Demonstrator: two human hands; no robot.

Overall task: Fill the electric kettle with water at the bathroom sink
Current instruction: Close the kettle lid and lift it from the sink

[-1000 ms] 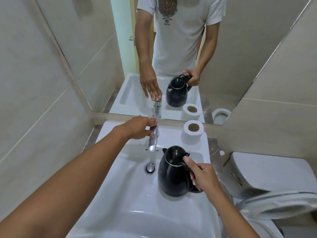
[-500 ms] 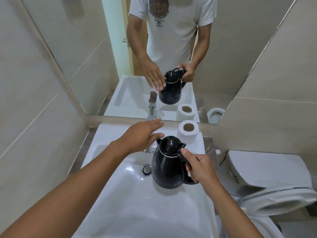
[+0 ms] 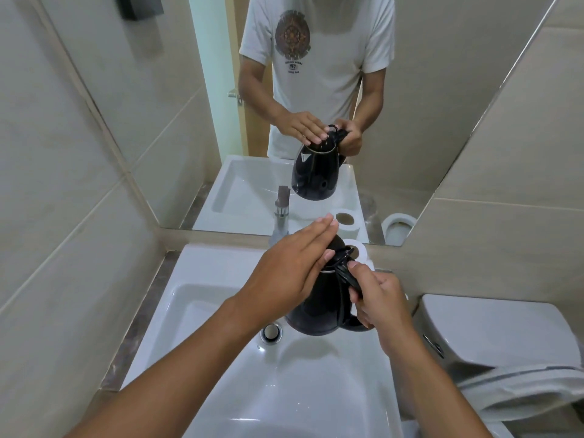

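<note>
A black electric kettle [image 3: 319, 314] hangs in the air over the white sink basin [image 3: 196, 314], lifted clear of it. My right hand [image 3: 376, 301] grips its black handle on the right side. My left hand [image 3: 290, 267] lies flat across the kettle's lid with the fingers stretched out, covering most of the top. The chrome faucet [image 3: 279, 227] stands behind my left hand at the back of the sink; no water is seen running. The drain plug [image 3: 270, 332] shows just left of the kettle's base.
A toilet paper roll [image 3: 358, 249] stands on the sink's back rim behind the kettle. A white toilet [image 3: 493, 336] with its seat sits close on the right. A mirror [image 3: 410, 105] above the sink reflects the person and kettle. Tiled walls close in on both sides.
My left hand has left the faucet and come to rest on the kettle's lid. The right hand has raised the kettle higher above the basin.
</note>
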